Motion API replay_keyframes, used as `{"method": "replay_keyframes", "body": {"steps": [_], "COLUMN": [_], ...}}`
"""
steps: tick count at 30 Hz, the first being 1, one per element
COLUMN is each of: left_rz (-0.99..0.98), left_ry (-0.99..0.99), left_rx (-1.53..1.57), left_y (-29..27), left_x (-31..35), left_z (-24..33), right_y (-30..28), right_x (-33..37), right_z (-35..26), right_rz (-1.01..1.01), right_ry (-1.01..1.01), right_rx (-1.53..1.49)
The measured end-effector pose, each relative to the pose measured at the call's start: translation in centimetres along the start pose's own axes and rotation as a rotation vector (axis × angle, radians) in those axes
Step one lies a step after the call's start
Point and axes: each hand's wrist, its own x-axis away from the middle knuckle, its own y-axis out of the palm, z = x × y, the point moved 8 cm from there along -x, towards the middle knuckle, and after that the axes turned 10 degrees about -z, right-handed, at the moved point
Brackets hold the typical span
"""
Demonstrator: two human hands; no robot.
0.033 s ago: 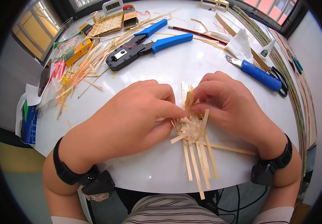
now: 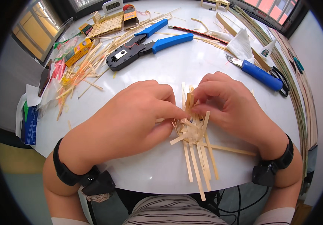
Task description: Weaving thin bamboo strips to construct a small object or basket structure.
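A small woven piece of bamboo strips [image 2: 193, 134] lies near the table's front edge, its loose strips pointing out to several sides. Some short strips bend upward around its middle. From the left, my left hand [image 2: 146, 114] pinches at the far side of the weave, thumb and index finger pressed together on a strip. Close beside those fingertips, my right hand [image 2: 221, 99] grips an upright bamboo strip [image 2: 190, 100] between thumb and fingers. Both hands partly cover the far part of the weave.
Blue-handled crimping pliers [image 2: 131, 50] lie beyond my left hand, next to a heap of loose strips [image 2: 90, 69]. A blue utility knife [image 2: 260, 76], black scissors [image 2: 280, 80] and a white glue bottle [image 2: 268, 48] are at the right. A woven tray [image 2: 108, 25] stands far left.
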Motion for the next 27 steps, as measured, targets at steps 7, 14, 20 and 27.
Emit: {"method": "replay_keyframes", "body": {"steps": [7,14,20,27], "left_rz": [-0.02,0.029,-0.031,-0.107], "left_ry": [-0.02,-0.093,0.013,-0.018], "left_rx": [0.024,0.31,0.253,0.175], "left_y": [0.1,-0.4,-0.5,-0.2], "left_x": [-0.1,0.0,0.4,0.2], "left_z": [0.2,-2.0,-2.2,-2.3], "right_y": [-0.3,0.3,0.5,0.4], "right_x": [0.3,0.5,0.3,0.1], "right_z": [-1.2,-2.6,-3.4,-3.8], "right_rz": [0.008,0.006,0.008,0.026], "right_ry": [-0.083,-0.146,-0.137,-0.081], "right_rx": [0.107,0.266,0.308,0.299]}}
